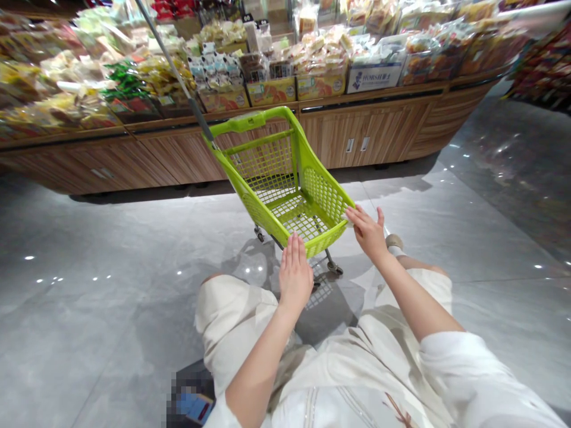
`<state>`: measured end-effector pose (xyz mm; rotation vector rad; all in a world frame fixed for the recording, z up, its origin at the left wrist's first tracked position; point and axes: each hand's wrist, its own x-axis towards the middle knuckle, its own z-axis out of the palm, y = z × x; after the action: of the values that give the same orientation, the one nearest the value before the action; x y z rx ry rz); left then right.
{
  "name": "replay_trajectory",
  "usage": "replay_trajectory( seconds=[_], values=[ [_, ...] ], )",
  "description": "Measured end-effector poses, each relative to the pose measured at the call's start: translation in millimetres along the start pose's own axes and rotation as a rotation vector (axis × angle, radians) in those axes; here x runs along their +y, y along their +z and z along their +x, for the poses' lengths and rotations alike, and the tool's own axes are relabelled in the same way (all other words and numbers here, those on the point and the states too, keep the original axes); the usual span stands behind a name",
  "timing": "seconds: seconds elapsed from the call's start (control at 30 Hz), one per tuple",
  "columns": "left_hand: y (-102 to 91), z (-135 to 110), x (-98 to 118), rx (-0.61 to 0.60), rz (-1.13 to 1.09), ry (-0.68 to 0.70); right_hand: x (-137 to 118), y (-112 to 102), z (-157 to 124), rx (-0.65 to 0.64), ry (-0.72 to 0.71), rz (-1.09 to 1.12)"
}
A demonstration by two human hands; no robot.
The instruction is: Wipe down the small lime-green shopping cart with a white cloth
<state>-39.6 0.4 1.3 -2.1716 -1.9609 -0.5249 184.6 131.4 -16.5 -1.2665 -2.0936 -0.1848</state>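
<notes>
A bright green plastic shopping cart [267,220] stands in front of my knees, its basket holding nothing I can see. Flat and straight-fingered, my left hand [297,273] rests its fingertips at the near left part of the basket's rim. At the near right corner is my right hand [369,235], with one finger raised apart from the others. Under its fingertips shows a small white tissue-like piece [346,219], pressed against the rim; most of it is hidden. A grey pole [176,74] rises from the left end of the cart's handle.
Behind the cart runs a wooden display counter [328,134] heaped with packaged snacks and boxes, one white box [373,77] among them. Shiny grey floor tiles [111,279] surround the cart. A dark object [190,398] lies low at my left, partly pixelated.
</notes>
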Motion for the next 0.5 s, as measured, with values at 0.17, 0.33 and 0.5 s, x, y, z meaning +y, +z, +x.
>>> replay_trajectory(
  seconds=[0.17, 0.33, 0.5],
  values=[
    [-0.7, 3, 9, -0.022, -0.013, -0.017, -32, 4, -6, 0.048, 0.065, 0.014],
    [1.3, 3, 11, -0.031, -0.005, -0.033, -118, 4, -24, -0.057, -0.093, 0.163],
    [-0.2, 1, 5, -0.009, 0.008, -0.016, -110, -1, -22, -0.089, -0.228, 0.180]
  ],
)
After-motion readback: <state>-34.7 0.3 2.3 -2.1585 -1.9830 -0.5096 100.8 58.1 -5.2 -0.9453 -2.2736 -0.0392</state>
